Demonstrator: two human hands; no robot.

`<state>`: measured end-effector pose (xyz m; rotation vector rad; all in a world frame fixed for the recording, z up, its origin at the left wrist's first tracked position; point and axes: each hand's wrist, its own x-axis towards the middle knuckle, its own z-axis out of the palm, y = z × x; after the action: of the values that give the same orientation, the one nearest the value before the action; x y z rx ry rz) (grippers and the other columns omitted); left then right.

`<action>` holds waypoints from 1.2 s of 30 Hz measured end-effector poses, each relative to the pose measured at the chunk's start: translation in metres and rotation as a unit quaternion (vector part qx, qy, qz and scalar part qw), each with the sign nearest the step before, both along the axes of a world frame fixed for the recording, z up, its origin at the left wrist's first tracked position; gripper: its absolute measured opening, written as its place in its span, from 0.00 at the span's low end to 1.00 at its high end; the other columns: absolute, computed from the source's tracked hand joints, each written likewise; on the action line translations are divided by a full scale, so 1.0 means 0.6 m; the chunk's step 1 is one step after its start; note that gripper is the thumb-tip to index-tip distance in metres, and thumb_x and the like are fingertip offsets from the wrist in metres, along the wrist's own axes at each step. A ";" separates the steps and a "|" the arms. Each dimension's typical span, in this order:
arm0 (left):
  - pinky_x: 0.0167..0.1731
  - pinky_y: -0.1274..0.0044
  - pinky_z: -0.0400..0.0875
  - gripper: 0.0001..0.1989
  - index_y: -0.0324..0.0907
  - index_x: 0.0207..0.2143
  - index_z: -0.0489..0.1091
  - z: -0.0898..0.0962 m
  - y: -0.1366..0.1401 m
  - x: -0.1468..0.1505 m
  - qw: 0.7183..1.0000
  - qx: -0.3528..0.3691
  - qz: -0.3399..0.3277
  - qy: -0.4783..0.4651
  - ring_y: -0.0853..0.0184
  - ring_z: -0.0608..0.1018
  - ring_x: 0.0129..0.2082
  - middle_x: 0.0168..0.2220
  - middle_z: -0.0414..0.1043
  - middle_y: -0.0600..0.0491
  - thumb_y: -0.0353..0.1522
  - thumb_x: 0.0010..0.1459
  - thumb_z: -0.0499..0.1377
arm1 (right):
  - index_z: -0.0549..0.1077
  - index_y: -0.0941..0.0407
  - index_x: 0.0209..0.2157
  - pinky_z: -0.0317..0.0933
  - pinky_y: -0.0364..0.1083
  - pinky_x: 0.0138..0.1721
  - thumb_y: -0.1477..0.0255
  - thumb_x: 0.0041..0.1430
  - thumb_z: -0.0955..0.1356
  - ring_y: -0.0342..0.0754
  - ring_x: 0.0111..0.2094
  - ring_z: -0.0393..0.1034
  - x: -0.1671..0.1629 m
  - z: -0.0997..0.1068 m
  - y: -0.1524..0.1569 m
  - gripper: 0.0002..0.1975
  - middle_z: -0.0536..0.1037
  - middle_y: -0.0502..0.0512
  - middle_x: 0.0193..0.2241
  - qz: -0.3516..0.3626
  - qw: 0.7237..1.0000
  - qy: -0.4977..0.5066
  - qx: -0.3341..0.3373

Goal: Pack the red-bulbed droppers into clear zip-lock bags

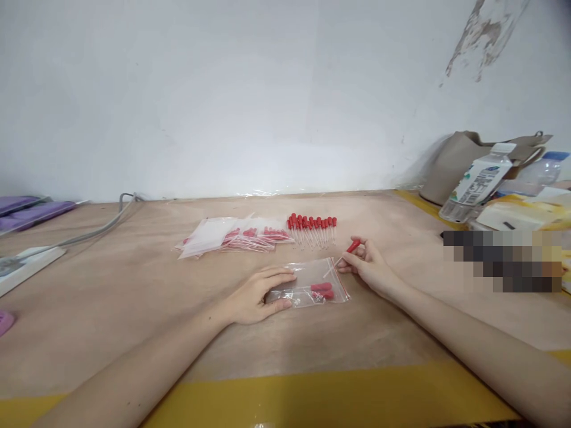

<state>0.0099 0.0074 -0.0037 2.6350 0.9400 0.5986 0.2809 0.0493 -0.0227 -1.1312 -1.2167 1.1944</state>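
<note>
Head view: a red-bulbed dropper [354, 246] is held at the mouth of a clear zip bag [307, 270].

The dropper is pinched near its bulb by the right hand [366, 263], its tip apparently inside the bag, where two red bulbs [322, 287] can be seen; by the left hand [261, 294], thumb and forefinger spread wide, the bag's left end is steadied on the table [134, 297]. The tube is best slid in low and in line with the bag, so that the film is not snagged. Movement is bounded behind by the loose droppers [312, 223] and stacked bags [205, 235]; bare tabletop is offered between the right hand and the bottle [479, 181], and toward the yellow band [267, 398] in front.
</note>
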 end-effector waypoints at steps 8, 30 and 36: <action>0.53 0.64 0.59 0.24 0.45 0.56 0.59 -0.003 0.000 -0.002 1.000 0.004 -0.004 -0.002 0.59 0.65 0.54 0.55 0.62 0.48 0.39 0.58 0.55 | 0.69 0.57 0.36 0.64 0.50 0.41 0.61 0.47 0.69 0.47 0.37 0.70 0.048 0.012 -0.006 0.17 0.75 0.56 0.35 0.163 0.977 -0.137 0.009; 0.54 0.65 0.59 0.24 0.46 0.56 0.59 -0.003 0.001 0.000 1.000 0.007 0.006 0.009 0.60 0.65 0.54 0.55 0.62 0.48 0.40 0.57 0.55 | 0.76 0.55 0.27 0.59 0.48 0.40 0.67 0.46 0.69 0.48 0.34 0.67 0.018 0.004 -0.005 0.06 0.74 0.54 0.30 0.131 0.900 -0.356 0.212; 0.54 0.66 0.58 0.24 0.44 0.56 0.59 -0.003 0.001 0.000 1.000 0.009 0.003 0.009 0.61 0.65 0.54 0.55 0.62 0.48 0.39 0.57 0.55 | 0.77 0.53 0.30 0.58 0.51 0.45 0.69 0.50 0.67 0.50 0.41 0.65 0.006 -0.010 -0.006 0.07 0.72 0.56 0.37 0.116 0.906 -0.335 0.232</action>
<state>0.0101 0.0080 -0.0053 2.6579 0.9522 0.5884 0.2844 0.0457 -0.0288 -1.0721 -2.0817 0.6105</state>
